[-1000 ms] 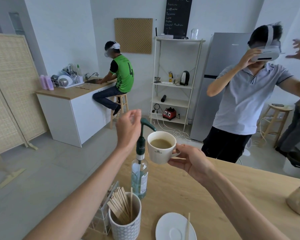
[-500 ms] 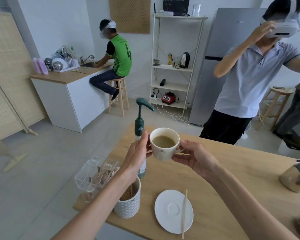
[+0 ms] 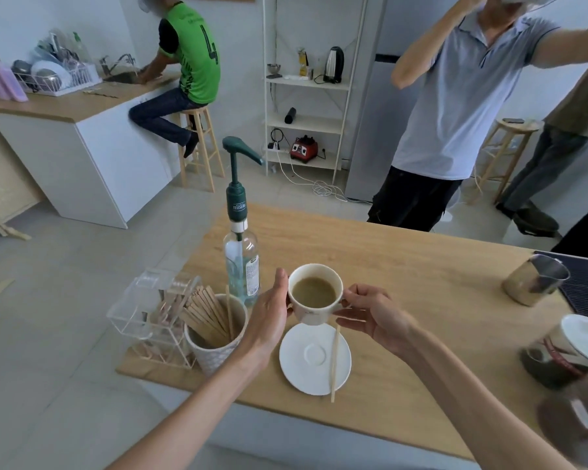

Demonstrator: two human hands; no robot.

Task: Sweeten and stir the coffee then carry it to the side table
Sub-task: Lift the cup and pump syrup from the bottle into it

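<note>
Two hands on one white ceramic cup of milky coffee [image 3: 314, 295], held above the one white round saucer [image 3: 314, 359]. The left hand [image 3: 269, 315] cups its left side, fingers curled; the right hand [image 3: 370, 313] pinches the handle. One wooden stirrer [image 3: 335, 364] lies across the saucer; one green-pump syrup bottle [image 3: 241, 239] stands just behind.

We see a white coffee cup [image 3: 314, 293] held upright above the counter [image 3: 421, 283], filled near the brim with pale brown coffee. Just below it lies its white saucer [image 3: 314, 359], a wooden stir stick [image 3: 334, 362] resting across the right side. Behind stands the green-pumped syrup bottle [image 3: 241, 262].
</note>
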